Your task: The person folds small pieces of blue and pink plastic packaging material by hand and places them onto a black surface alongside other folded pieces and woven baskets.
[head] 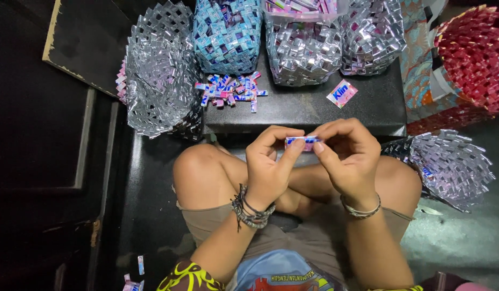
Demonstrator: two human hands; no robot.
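At frame centre, the left hand (270, 164) and right hand (343, 156) pinch a small folded wrapper strip (302, 141), blue, white and pink, between thumbs and fingertips, one hand at each end. Its long axis runs left to right, nearly level.

Above it, on the black platform (314, 110), a pile of folded strips (231, 90) lies left of centre, and a single pink-and-blue square sachet (341, 93) sits tilted at upper right. Woven silver baskets (160, 70) and a blue one (226, 35) line the top edge; a red one (473, 56) stands far right.
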